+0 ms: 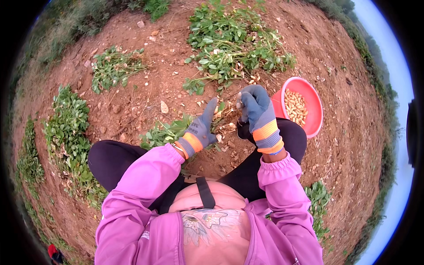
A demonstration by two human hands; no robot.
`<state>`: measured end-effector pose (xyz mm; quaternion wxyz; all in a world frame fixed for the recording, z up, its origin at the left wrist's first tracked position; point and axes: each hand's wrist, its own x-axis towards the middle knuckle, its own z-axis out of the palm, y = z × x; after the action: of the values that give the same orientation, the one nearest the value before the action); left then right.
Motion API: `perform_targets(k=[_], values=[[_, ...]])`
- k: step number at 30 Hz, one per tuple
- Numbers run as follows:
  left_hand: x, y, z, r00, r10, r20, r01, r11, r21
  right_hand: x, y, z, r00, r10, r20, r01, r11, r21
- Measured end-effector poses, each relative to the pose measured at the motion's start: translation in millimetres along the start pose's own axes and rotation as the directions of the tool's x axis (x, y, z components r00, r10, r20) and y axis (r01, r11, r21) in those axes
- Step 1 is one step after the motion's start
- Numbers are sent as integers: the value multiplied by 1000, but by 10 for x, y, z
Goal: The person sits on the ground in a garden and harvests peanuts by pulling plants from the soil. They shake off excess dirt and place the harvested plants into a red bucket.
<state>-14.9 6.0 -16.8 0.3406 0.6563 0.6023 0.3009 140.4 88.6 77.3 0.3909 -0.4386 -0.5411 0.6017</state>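
My left hand (201,127), in a grey-blue coated work glove with an orange-striped cuff, holds an uprooted peanut plant (167,132). Its green leaves stick out left of the hand, and the dry roots with pods (227,121) come out to the right. One finger of this hand points forward along the roots. Gloved the same way, my right hand (256,106) has its fingers curled at the right end of the roots. A pale bit shows at its fingertips; whether it is a pod is unclear. Right of that hand, a pink plastic bucket (314,102) leans with picked peanuts (295,107) inside.
A large heap of peanut plants (232,43) lies ahead on reddish, stony soil (159,79). Smaller piles lie front left (114,68), left (68,126) and right rear (318,205). My bent legs (114,162) flank the work. A red-and-dark object (53,251) shows far lower left.
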Motion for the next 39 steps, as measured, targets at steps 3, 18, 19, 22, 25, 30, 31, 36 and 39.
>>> perform_targets(k=[3,18,19,22,25,30,31,36,39], values=[[7,14,20,999,45,-18,-45,999,11,-114,-146,67,992,-124,9,124,980,-156],[40,65,-110,979,-42,200,-14,962,274,257,-121,94,792,381,477,297,441,-847],[41,80,-134,974,-59,220,-3,963,270,256,-114,109,791,392,469,295,428,-854],[46,162,-231,958,-84,275,11,966,258,239,-81,126,791,411,453,302,382,-873],[50,154,-272,942,-92,324,5,966,260,221,-40,137,798,388,462,338,346,-875],[94,244,-332,924,-163,346,74,964,255,168,61,175,861,181,476,426,257,-868],[96,189,-303,932,-148,330,68,968,243,159,99,180,864,139,484,450,219,-866],[82,102,-225,960,-88,265,31,977,212,91,213,237,860,34,508,509,-5,-861],[84,187,-245,947,-142,290,73,969,234,57,231,262,858,8,513,512,-83,-855]])
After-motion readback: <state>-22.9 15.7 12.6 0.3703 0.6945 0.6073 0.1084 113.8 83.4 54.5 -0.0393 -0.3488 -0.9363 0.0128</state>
